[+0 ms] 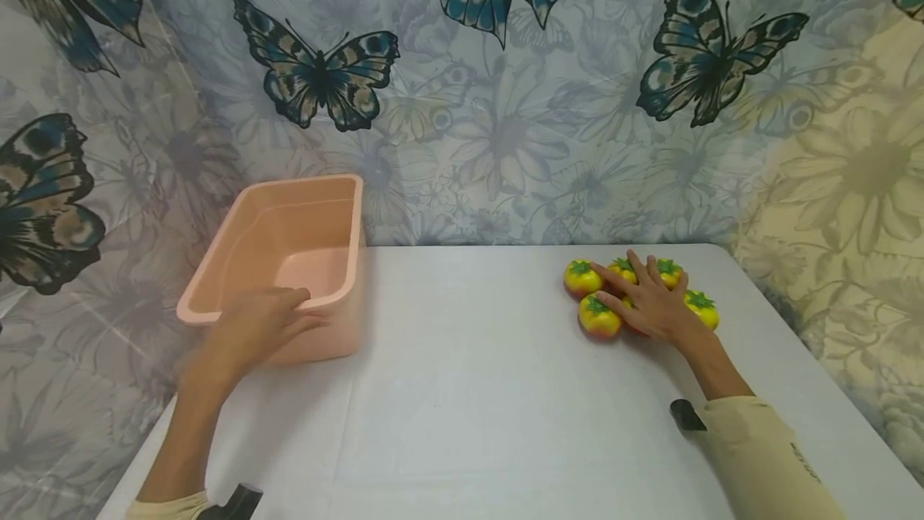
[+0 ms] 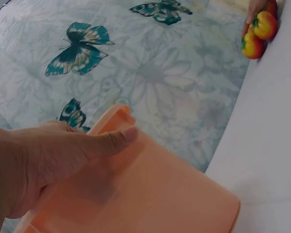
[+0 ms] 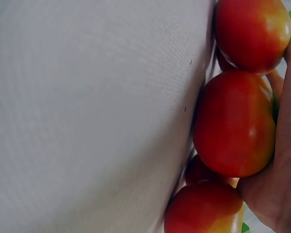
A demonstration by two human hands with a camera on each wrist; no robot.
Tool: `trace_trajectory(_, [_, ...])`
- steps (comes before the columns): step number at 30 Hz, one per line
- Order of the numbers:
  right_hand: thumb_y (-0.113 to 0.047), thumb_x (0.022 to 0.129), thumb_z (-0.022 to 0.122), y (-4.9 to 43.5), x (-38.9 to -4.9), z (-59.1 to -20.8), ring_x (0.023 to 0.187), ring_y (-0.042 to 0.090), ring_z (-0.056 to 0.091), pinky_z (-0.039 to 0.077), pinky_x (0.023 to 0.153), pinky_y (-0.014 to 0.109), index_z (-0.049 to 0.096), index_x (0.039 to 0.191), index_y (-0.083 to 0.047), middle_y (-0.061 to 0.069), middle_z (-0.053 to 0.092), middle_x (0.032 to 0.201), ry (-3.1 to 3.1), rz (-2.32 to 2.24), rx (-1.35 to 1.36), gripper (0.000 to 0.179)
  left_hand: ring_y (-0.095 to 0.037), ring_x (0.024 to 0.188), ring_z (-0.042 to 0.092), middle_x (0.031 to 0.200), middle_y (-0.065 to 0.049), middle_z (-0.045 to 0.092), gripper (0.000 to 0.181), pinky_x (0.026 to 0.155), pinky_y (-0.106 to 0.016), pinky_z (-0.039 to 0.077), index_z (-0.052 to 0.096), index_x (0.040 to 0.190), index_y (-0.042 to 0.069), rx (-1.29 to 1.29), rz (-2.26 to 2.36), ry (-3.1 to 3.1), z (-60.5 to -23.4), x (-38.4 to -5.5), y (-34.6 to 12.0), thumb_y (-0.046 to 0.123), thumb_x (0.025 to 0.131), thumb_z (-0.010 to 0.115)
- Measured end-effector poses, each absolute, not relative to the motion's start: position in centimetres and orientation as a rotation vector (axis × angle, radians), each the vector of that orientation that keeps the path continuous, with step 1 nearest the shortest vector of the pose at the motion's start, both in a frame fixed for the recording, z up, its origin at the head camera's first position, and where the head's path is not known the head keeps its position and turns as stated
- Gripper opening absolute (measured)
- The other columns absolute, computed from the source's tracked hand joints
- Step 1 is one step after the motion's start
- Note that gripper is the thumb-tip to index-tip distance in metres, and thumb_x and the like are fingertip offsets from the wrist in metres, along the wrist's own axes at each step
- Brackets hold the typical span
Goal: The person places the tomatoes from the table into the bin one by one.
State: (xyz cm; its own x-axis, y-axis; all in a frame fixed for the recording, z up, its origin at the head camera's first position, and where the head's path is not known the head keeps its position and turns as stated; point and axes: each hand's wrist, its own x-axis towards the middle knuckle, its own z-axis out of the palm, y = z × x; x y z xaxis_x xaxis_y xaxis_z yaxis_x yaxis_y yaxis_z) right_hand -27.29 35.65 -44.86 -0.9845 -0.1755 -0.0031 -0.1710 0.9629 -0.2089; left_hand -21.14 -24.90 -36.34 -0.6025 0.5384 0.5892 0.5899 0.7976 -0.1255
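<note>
- R hand [image 1: 653,307] is over the fruit cluster, near the bench's back edge, toward its back R corner; fingers [image 1: 638,266] spread, touching the fruits from above, not curled round any one.
- Fruits [image 1: 599,317]: red-yellow w/ green leafy tops [image 1: 595,303], bunched tight, all on the bench [image 1: 462,424]; some partly hidden under R hand, so exact no. can't be told.
- R wrist cam: glossy red sides close up, several fruits touching, palm just beside them on the R of the view.
- L hand [image 1: 260,327] is at the tub's near rim, close to its near R corner; fingers pinch the rim, thumb [image 2: 128,133] along one side. L wrist cam hides the other fingertips.
- Tub [image 1: 350,327]: peach plastic, opening up, at the bench's back L corner, well apart from the fruits.
- Pale sleeves [image 1: 765,456] on both arms, a dark piece [image 1: 686,416] by each cuff.
- Behind the back edge: grey-blue floral cloth [image 1: 505,143] w/ teal-and-black butterflies [image 1: 321,79]; yellowish toward far R.
</note>
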Motion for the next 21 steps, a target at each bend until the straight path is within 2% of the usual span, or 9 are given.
trace_trajectory(2, [-0.072,0.103,0.034,35.6,-27.3,-44.9,0.151,0.070,0.005,-0.008,0.104,0.095,0.022,0.166,-0.043,0.033,0.005,0.172,3.093,-0.328,-0.273,0.070,-0.005,0.053,0.026,0.058,0.010,0.028,0.066,0.046,-0.023,0.022,0.045,0.068,0.017,-0.843,-0.074,-2.288,-36.6,-21.3,-23.9,0.072,0.102,0.031])
trace_trajectory(3, [-0.072,0.103,0.034,35.6,-27.3,-44.9,0.151,0.070,0.005,-0.008,0.103,0.095,0.021,0.166,-0.043,0.033,0.005,0.172,3.093,-0.332,-0.274,0.070,-0.005,0.053,0.025,0.057,0.009,0.027,0.064,0.046,-0.023,0.020,0.044,0.068,0.017,-0.845,-0.059,-2.264,-36.7,-21.3,-23.4,0.069,0.103,0.037])
trace_trajectory(5, [-0.072,0.103,0.035,35.6,-27.2,-44.9,0.151,0.070,0.006,-0.008,0.103,0.095,0.021,0.166,-0.043,0.033,0.005,0.172,3.095,-0.337,-0.279,0.070,-0.006,0.052,0.024,0.056,0.008,0.026,0.056,0.046,-0.023,0.017,0.044,0.067,0.017,-0.830,-0.048,-2.246,-36.8,-21.2,-22.3,0.058,0.102,0.058])
trace_trajectory(7, [-0.071,0.103,0.035,35.5,-27.3,-44.9,0.151,0.070,0.006,-0.007,0.103,0.095,0.021,0.166,-0.042,0.033,0.006,0.172,3.096,-0.336,-0.282,0.070,-0.007,0.051,0.025,0.054,0.006,0.028,0.048,0.045,-0.023,0.018,0.046,0.067,0.015,-0.805,-0.022,-2.246,-36.9,-20.9,-21.0,0.043,0.095,0.073])
trace_trajectory(9, [-0.071,0.103,0.035,35.6,-27.2,-44.9,0.151,0.071,0.006,-0.008,0.103,0.096,0.021,0.166,-0.042,0.034,0.006,0.172,3.093,-0.338,-0.282,0.071,-0.008,0.051,0.026,0.053,0.005,0.030,0.043,0.045,-0.024,0.021,0.048,0.068,0.014,-0.772,-0.021,-2.278,-36.8,-20.6,-19.7,0.031,0.083,0.084])
trace_trajectory(14, [-0.071,0.103,0.034,35.6,-27.2,-44.8,0.151,0.071,0.004,-0.009,0.103,0.095,0.020,0.166,-0.042,0.034,0.005,0.172,3.086,-0.335,-0.277,0.071,-0.010,0.051,0.029,0.052,0.004,0.036,0.042,0.044,-0.025,0.029,0.051,0.067,0.013,-0.728,-0.021,-2.332,-36.7,-19.7,-15.8,0.029,0.085,0.086])
trace_trajectory(21, [-0.071,0.103,0.034,35.7,-27.2,-44.7,0.151,0.071,0.006,-0.008,0.103,0.095,0.021,0.166,-0.042,0.035,0.007,0.171,3.093,-0.322,-0.285,0.070,-0.008,0.050,0.030,0.051,0.005,0.042,0.041,0.045,-0.022,0.029,0.052,0.066,0.015,-0.765,-0.030,-2.384,-36.8,-19.4,-11.4,0.029,0.089,0.083])
